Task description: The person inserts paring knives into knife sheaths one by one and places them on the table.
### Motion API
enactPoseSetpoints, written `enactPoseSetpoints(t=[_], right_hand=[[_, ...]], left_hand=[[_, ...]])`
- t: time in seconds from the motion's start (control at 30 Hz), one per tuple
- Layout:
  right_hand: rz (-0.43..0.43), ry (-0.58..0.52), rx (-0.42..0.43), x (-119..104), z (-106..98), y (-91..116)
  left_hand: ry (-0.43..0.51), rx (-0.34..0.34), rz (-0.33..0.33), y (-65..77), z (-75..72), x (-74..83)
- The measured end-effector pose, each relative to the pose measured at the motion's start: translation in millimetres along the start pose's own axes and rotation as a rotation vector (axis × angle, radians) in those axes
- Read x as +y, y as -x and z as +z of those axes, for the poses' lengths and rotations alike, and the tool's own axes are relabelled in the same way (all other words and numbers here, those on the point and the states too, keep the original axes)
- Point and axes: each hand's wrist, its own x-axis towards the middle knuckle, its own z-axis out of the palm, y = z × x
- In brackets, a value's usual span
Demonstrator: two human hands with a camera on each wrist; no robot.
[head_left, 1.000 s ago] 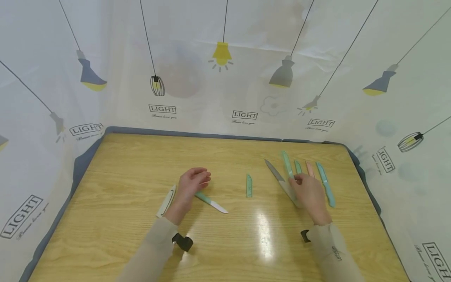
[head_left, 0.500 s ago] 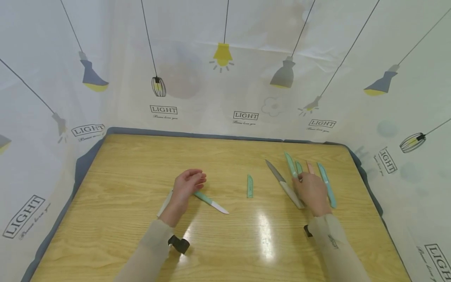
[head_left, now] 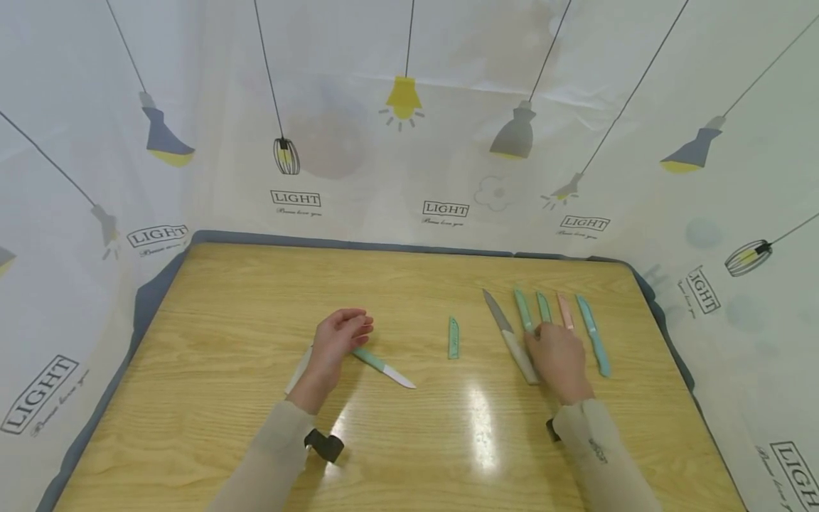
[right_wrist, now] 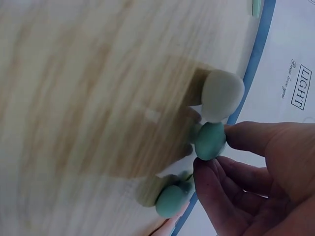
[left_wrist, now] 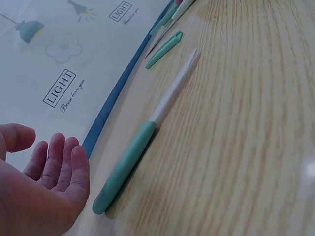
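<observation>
My right hand (head_left: 558, 359) pinches the handle end of a green knife (head_left: 522, 307) between thumb and fingertips, low over the table. Close on its left lies a white-handled knife (head_left: 520, 355) with a bare grey blade. Right of it are a second green knife (head_left: 544, 304), partly covered by the hand, a pink knife (head_left: 566, 310) and a blue knife (head_left: 593, 334). My left hand (head_left: 335, 348) holds nothing, its fingers loosely bent. Beside it lies a green-handled knife (left_wrist: 125, 167) with a bare white blade.
A green blade sheath (head_left: 453, 338) lies alone mid-table. A pale sheath (head_left: 298, 371) sits partly hidden behind my left wrist. Blue edging (head_left: 384, 245) runs along the back of the wooden table, where a lamp-printed cloth (head_left: 358, 156) rises.
My right hand has drawn the green knife a little nearer to me, and the white-handled knife's handle end has shifted left. My left hand has moved slightly left.
</observation>
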Motion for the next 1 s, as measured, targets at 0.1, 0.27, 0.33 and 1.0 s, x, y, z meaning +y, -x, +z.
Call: enactPoseSetpoints(t=[0.1,0.27,0.33,1.0], right_hand=[[-0.012,0.018,0.021,-1,1,1],[-0.028,0.030,0.048,0,3,0],[-0.024,0.034,0.054,0,3,-1],[0.022,0.036,0.077,-2,5,-5]], left_hand=[[-0.001,0.002,0.003,0.0,-0.3,-0.1],[-0.007,0.002,0.004,0.3,-0.8,0.2],[-0.004,0.002,0.004,0.6,-1.0,0.2],[0.061,0.063,0.028,-3.0,-15.6,12.4]])
